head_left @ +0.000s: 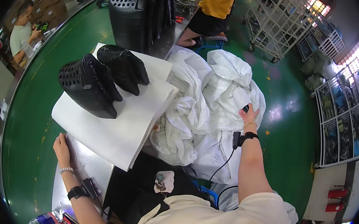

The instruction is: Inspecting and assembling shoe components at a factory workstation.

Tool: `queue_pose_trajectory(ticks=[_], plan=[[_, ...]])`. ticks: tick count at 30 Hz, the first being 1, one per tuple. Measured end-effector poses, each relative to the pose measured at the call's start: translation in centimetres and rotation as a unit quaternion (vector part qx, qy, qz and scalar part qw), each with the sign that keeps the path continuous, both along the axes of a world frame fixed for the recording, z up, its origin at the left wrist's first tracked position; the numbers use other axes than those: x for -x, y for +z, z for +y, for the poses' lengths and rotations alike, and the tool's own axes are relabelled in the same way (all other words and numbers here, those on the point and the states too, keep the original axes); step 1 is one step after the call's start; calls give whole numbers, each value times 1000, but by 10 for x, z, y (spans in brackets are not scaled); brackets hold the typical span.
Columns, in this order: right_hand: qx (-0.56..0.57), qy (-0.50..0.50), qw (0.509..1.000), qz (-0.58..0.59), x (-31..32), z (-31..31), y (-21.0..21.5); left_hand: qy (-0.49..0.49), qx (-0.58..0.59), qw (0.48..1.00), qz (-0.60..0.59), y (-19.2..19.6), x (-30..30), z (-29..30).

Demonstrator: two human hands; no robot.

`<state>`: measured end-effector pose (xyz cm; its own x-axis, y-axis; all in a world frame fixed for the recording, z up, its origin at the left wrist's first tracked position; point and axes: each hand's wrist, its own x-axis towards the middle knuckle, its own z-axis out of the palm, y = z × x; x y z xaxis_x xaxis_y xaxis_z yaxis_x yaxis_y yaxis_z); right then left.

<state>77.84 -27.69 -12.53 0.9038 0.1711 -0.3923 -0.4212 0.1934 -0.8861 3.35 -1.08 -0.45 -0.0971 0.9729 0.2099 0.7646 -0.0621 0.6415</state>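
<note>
My right hand (250, 116) is stretched out over a large white woven sack (230, 73). Its fingers are closed on a small black piece (245, 108); most of that piece is hidden, so its kind is unclear. My left hand (61, 149) rests at the edge of the metal bench (83, 163), fingers curled over that edge. Beside it lies a stack of large white sheets (118, 123). Two groups of black moulded pieces with rows of holes, one nearer (89, 86) and one farther (125, 68), stand on the sheets, apart from both hands.
More black perforated pieces (132, 21) stand packed together farther along the bench. A person in a yellow top (216, 1) sits beyond them. Another person (23, 32) works at the far left. Wheeled white racks (279, 22) and loaded shelving (343, 119) stand to the right.
</note>
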Motion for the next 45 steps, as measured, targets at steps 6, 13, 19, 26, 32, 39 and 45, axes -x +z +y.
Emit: queue_pose_trajectory(ticks=[6,13,19,26,32,39,45], plan=[[5,-37,998,44,-38,3,-26,-1,-57,998,-29,1,-8,4],[-165,-71,982,60,-20,7,1,48,-59,996,-37,1,-8,-5],[-186,81,971,-126,46,102,135,56,-52,997,-20,4,-17,-5],[-203,131,963,-118,74,268,173,46,-60,997,-31,-1,-22,0],[-157,89,979,-96,112,293,147,49,-76,996,-21,0,-22,-2],[288,199,816,-460,128,259,88,38,-73,997,0,-4,-13,0],[251,237,815,-465,161,271,6,35,-71,997,6,-9,-12,-5]])
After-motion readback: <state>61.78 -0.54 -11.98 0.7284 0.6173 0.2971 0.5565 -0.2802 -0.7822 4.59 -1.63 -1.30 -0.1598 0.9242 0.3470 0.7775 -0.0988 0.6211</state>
